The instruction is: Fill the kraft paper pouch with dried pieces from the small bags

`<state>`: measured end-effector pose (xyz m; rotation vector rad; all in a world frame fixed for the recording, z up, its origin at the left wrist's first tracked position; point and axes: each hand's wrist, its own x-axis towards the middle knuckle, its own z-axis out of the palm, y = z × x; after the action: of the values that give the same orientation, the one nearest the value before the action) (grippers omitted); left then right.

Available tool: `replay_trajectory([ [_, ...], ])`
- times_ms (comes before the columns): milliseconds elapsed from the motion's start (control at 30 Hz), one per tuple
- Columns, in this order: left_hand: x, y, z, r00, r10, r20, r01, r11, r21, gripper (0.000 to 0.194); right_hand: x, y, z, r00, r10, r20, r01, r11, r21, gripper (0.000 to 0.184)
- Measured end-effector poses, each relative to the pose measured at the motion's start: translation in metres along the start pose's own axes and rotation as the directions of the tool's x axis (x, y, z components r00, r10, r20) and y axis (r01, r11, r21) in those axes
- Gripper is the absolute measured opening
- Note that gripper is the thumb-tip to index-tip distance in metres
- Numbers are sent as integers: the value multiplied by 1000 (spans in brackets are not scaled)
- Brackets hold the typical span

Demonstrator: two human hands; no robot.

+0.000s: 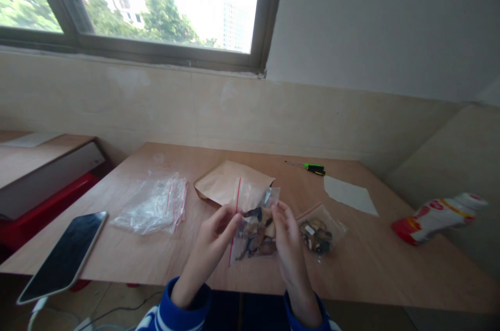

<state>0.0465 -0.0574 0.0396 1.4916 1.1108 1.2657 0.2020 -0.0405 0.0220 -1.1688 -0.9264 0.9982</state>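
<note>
Between my two hands is a clear zip bag (255,234) with a red seal line, filled with brown and dark flat pieces. My left hand (214,232) pinches the bag at its red-lined edge. Fingers of my right hand (287,227) close on the bag's opposite side. To the right, a second clear zip bag (318,232) with similar brown and dark pieces lies on the table, partly behind my right hand. A brown paper envelope (230,182) lies just beyond the held bag, which covers part of it.
Clear plastic bags (156,203) lie at the left, near a tablet (66,253) with a cable at the table's front edge. Toward the back right are a green-black screwdriver (312,168) and white paper (349,195). A red-white bottle (435,216) stands tilted-looking at the far right.
</note>
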Motion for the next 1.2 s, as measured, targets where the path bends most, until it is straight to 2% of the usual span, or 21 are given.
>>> replay_trajectory([
  [100,-4,-7,5,999,-32,-22,30,996,-82,26,-3,4,4,998,-64,-9,63,995,-77,46],
  [200,-8,-16,15,995,-88,-54,76,977,-201,29,-13,6,7,951,-281,-129,238,932,-272,41],
  [233,-9,-18,19,992,-103,-76,83,969,-233,30,-19,5,8,928,-352,-124,295,895,-333,36],
  [300,-10,-20,26,981,-122,-151,79,961,-265,31,-30,3,9,912,-409,21,385,840,-382,21],
  [367,-11,-21,30,964,-128,-232,65,963,-263,32,-39,-1,10,896,-380,230,440,826,-352,13],
  [433,-12,-21,30,952,-117,-284,48,970,-239,33,-44,-3,10,873,-329,360,448,833,-324,14],
  [533,-17,-21,26,950,-88,-300,41,986,-159,33,-46,-2,10,865,-275,420,420,855,-305,16],
  [667,-26,-21,19,952,-34,-305,36,999,1,31,-49,-3,12,852,-220,476,389,874,-291,7],
  [833,-31,-17,5,964,0,-267,30,993,111,33,-57,-12,17,809,-156,566,345,907,-243,23],
  [900,-31,-15,-1,976,-4,-218,30,993,116,35,-59,-14,17,807,-155,569,343,908,-239,25],
  [1000,-31,-16,-5,988,0,-151,18,993,116,36,-60,-13,16,834,-150,531,307,926,-220,27],
  [1100,-32,-18,-2,992,3,-126,13,992,126,34,-60,-8,15,872,-122,473,241,949,-201,28],
  [1200,-31,-18,5,994,32,-108,-16,988,151,28,-60,-3,15,920,-151,363,241,946,-216,26],
])
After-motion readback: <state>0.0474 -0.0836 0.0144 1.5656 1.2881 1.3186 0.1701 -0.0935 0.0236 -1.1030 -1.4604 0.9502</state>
